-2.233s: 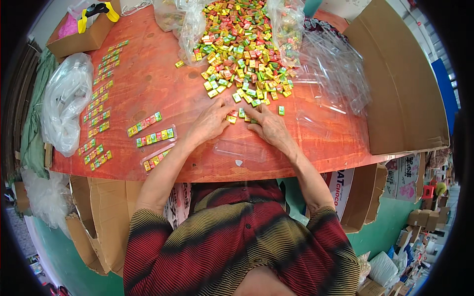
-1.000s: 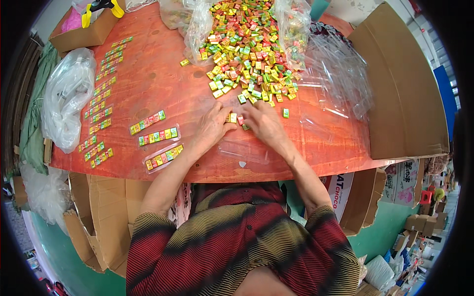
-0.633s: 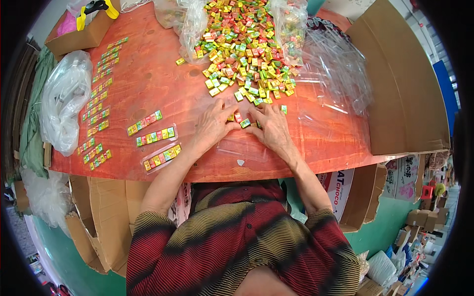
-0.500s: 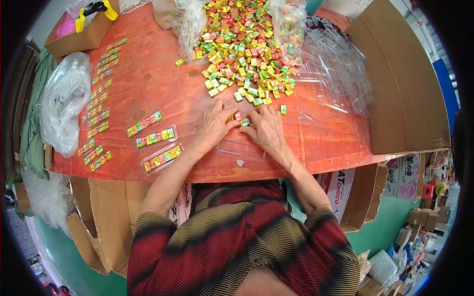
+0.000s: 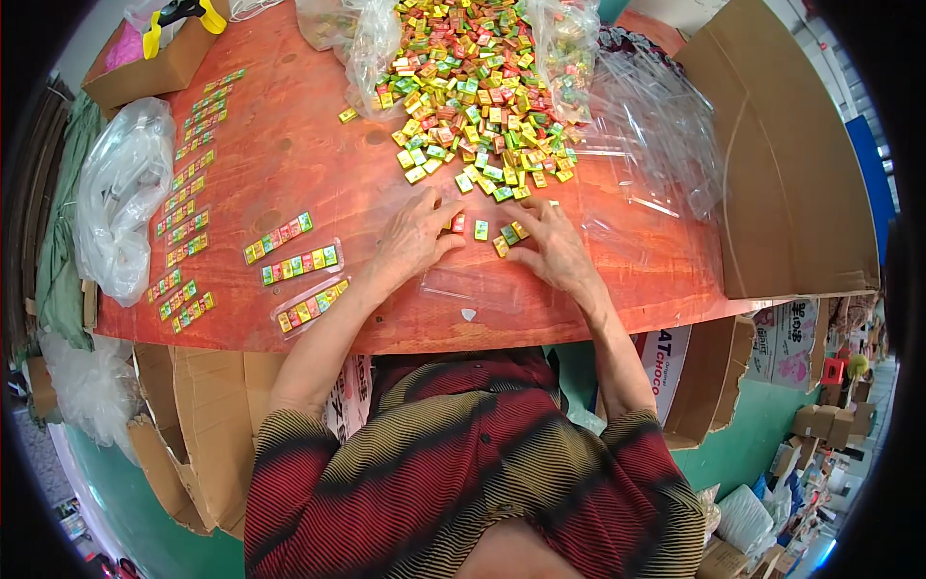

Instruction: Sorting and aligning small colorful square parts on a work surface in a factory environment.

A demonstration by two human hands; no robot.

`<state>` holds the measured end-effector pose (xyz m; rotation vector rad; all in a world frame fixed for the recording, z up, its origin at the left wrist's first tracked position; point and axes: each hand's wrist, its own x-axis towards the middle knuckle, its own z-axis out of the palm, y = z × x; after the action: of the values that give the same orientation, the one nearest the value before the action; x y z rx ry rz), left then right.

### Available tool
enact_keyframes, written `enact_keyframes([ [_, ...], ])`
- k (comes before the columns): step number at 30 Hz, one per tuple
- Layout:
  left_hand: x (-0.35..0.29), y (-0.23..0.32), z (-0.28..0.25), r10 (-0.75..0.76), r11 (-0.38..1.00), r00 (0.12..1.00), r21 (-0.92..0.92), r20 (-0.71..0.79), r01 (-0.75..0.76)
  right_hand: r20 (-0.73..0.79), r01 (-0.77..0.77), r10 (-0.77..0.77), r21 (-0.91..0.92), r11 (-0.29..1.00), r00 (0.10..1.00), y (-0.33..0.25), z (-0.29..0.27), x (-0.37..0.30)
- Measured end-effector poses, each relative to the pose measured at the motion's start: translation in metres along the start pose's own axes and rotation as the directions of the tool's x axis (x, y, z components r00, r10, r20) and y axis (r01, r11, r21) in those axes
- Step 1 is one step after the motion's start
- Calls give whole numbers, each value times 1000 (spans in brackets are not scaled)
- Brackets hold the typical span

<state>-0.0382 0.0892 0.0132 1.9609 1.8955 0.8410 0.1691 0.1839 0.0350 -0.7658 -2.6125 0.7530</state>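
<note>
A red small box [image 5: 457,224] is between the thumb and forefinger of my left hand [image 5: 417,236], with a sliver of yellow behind it. My right hand [image 5: 559,253] curls its thumb and fingers around several yellow and green small boxes [image 5: 507,236] on the table. Between the two hands a single green small box [image 5: 480,230] stands apart. Just nearer to me lies a clear plastic tray [image 5: 471,288], hard to see against the red tabletop. Beyond my hands spreads a large heap of small boxes [image 5: 473,87] in yellow, green and red.
At the left, clear trays with rows of boxes [image 5: 301,263] lie beside further rows [image 5: 183,207]. A plastic bag [image 5: 125,203] and a carton [image 5: 154,68] sit at the left edge. Clear trays are piled [image 5: 656,135] at the right, before a tall cardboard box [image 5: 801,164].
My right hand has shifted right, with yellow and green boxes now at its fingers. A green box now stands alone between my hands. My left hand stays nearly in place.
</note>
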Motion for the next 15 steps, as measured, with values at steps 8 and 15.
enact_keyframes([
  [8, 5, 7, 0, 7, 1000, 999, 8, 46, -7, -24, 119, -125, -189, 975, 992, 5, 15, 0],
  [15, 7, 6, 8, 41, 999, 999, 8, 2, -41, -98, 35, -57, -213, 976, 994, -2, 17, 4],
])
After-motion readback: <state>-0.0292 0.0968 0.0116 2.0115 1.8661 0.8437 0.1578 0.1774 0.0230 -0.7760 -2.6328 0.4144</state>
